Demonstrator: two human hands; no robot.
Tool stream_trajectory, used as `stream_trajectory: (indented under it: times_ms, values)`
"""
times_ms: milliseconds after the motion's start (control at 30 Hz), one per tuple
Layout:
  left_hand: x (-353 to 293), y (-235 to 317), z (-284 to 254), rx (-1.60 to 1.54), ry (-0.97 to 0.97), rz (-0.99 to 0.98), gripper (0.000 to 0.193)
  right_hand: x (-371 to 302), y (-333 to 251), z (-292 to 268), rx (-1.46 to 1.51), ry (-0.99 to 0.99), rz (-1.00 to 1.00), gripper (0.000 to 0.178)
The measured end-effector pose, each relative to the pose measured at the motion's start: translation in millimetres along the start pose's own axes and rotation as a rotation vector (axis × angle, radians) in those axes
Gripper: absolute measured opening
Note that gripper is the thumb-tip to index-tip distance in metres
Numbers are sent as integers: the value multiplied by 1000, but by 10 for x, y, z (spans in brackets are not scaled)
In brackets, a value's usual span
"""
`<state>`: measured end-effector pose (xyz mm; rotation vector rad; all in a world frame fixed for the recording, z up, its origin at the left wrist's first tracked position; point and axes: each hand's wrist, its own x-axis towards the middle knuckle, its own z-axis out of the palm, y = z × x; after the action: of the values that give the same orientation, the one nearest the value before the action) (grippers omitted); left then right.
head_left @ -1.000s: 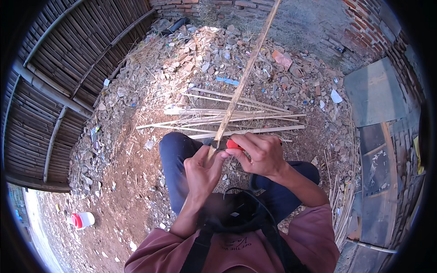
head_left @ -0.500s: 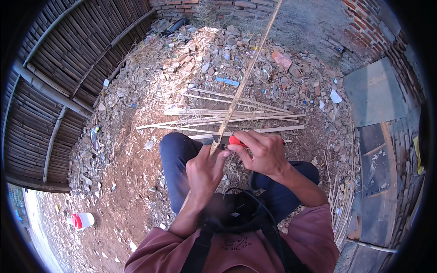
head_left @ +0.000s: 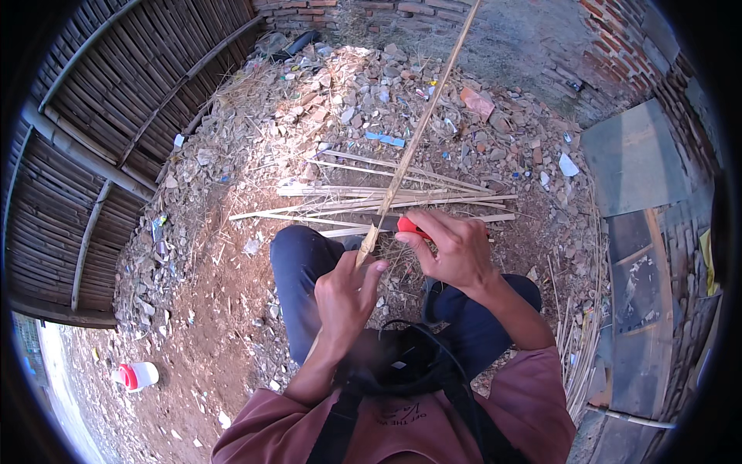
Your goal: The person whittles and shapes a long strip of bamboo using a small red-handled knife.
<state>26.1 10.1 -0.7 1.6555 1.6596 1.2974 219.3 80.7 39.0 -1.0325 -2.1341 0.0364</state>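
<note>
My left hand [head_left: 344,294] is closed round the lower part of a long bamboo strip [head_left: 408,155], which slants up and away toward the brick wall. Pale fresh wood shows on the strip just above my thumb. In my right hand [head_left: 456,246] is a knife [head_left: 407,226] with a red handle, my fingers wrapped round it. Its dark blade lies against the strip, a short way above my left hand. Beyond my knees, several pale split bamboo strips [head_left: 332,205] lie crossed on the ground.
Rubble and stones [head_left: 348,100] cover the ground ahead, up to a brick wall [head_left: 533,46]. A slatted bamboo wall [head_left: 93,155] stands at the left. A white jug with a red lid [head_left: 139,376] sits at the lower left. Boards [head_left: 638,158] lean at the right.
My right hand and the knife have moved slightly up along the bamboo strip, away from my left thumb. My left hand keeps its hold, nearly still.
</note>
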Motion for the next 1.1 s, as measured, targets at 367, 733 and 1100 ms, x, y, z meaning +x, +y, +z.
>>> stream_trajectory:
  times_ms: [367,733,1100]
  values:
    - [-18,15,-95,99,-73,-25,29,-12,29,25,6,-15,-19,22]
    - [-291,-149,-98,92,-121,-105,25,267,529,-310,-91,179,309,26]
    - [-304,-304,-351,108,-113,-107,34,93,1476,-660,-112,376,617,45]
